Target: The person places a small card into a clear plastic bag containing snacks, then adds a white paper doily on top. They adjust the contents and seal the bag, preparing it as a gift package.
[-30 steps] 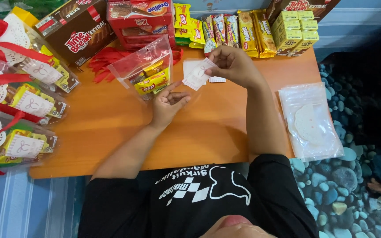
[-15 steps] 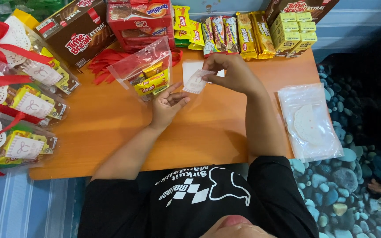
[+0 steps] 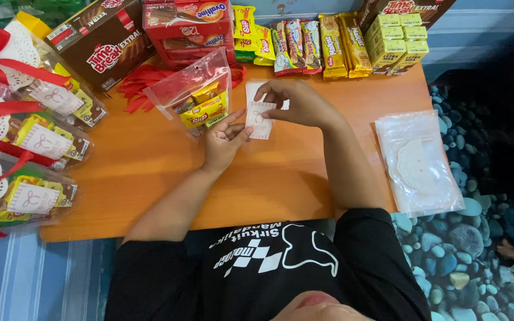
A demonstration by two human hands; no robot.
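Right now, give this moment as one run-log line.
left hand: touching white sticker sheet | right hand: pinching sheet's top | clear snack bag: beside, on orange table

A home floor set up for packing gifts: low orange table [image 3: 150, 172], pebble-print mat [image 3: 465, 249] at 4 o'clock, snack boxes [image 3: 185, 24] at 12, ribboned packs [image 3: 25, 119] at 9.

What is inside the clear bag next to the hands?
The clear bag holds small yellow snack packs. How many is unclear; some overlap, and the plastic glares.
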